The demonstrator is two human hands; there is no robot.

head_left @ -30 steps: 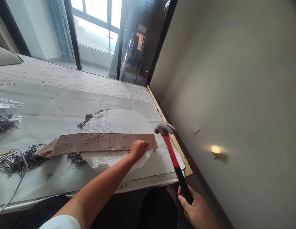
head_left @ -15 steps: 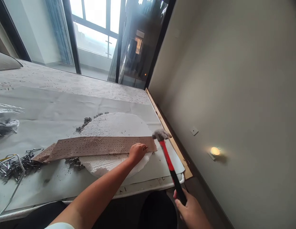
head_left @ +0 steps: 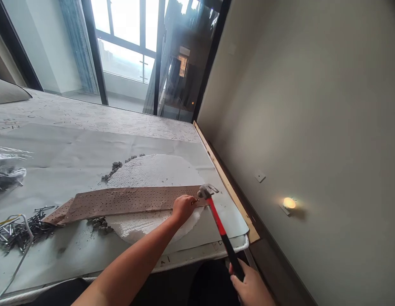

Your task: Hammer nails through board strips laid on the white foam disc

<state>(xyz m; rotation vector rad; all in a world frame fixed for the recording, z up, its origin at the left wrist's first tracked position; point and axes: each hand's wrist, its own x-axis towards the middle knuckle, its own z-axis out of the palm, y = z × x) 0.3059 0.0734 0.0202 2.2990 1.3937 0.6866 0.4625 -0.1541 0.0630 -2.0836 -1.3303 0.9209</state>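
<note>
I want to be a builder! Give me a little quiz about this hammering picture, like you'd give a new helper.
1. What does the right hand grip? A) a saw B) the hammer, by its red-and-black handle C) a paintbrush
2. True or false: the left hand grips the hammer too.
3. Fill in: the brown holed strip lies across a round slab of white ____.
Key: 1 B. 2 False: it pinches a small nail at the strip's end, right beside the hammer head. 3 foam.
</note>
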